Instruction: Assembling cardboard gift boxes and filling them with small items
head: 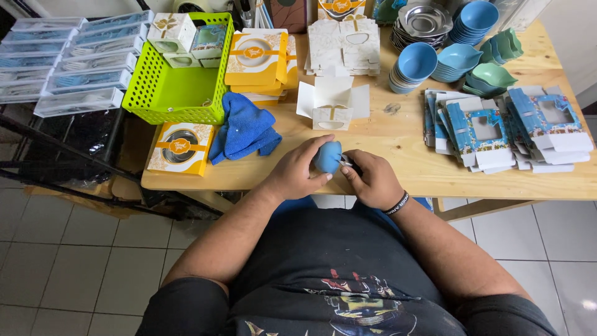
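Wooden worktable (398, 134), near edge: small blue bowl (328, 157) cupped on its side in the left hand (295, 174), while the right hand (372, 180) pinched a small item at its rim, too small to identify. Bowl looked light, rigid and smooth, probably slippery; best gripped around the rim. Blue cloth (245, 129) lay to the left, folded gift box (333, 102) just beyond.

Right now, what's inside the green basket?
In the green basket sit a few small gift boxes, white and blue-patterned, stacked at the far end. The near part shows bare bottom. Whatever lies beneath the boxes is hidden.
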